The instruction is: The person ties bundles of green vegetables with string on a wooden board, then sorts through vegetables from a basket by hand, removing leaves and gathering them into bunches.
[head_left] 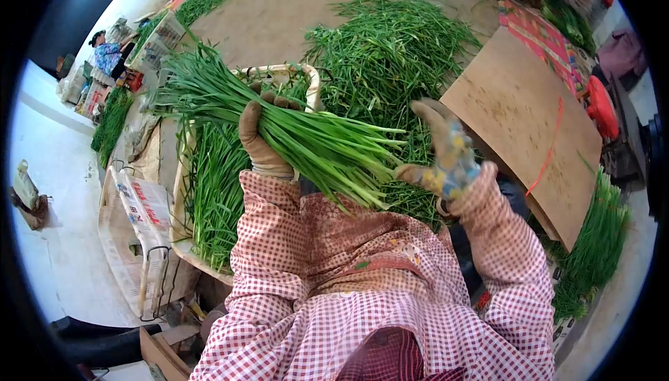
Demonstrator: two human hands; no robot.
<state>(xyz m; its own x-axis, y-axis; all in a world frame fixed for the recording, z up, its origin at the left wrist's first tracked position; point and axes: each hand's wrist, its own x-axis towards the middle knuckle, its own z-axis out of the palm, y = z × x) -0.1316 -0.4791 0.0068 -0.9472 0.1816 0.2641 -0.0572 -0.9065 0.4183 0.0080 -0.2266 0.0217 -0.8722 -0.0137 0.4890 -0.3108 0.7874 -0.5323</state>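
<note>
Taking as landmark one cream-rimmed crate point(316, 90) with long loose greens point(214, 196) inside. Gripping over the crate, in the gloved left hand point(268, 148), one bunch of long green stalks point(327, 138); closing thumb and fingers about its middle, pointing leaf tips toward the crate's left side and pale ends out past its right rim. Spreading the right hand point(444, 150), also gloved, to the right of the crate, near the pale ends, with fingers wide and nothing held; blurring too much for telling contact or gap at the thumb. Listing also: beyond the crate and to its right, one tangled heap of greens point(390, 47); farther right of the crate, one brown board point(523, 127); left of the crate, one basket with red lettering point(144, 207). Judging hazards: risking stalks slipping down into the crate, through relying on one hand's clasp; risking uneven, fanning pale ends, through lacking support right of the crate; risking bruised stems, through squeezing too hard; risking snagged leaves, through swinging low across the crate's rim; risking mixing with the crate's contents, through dipping the bunch too far.
</note>
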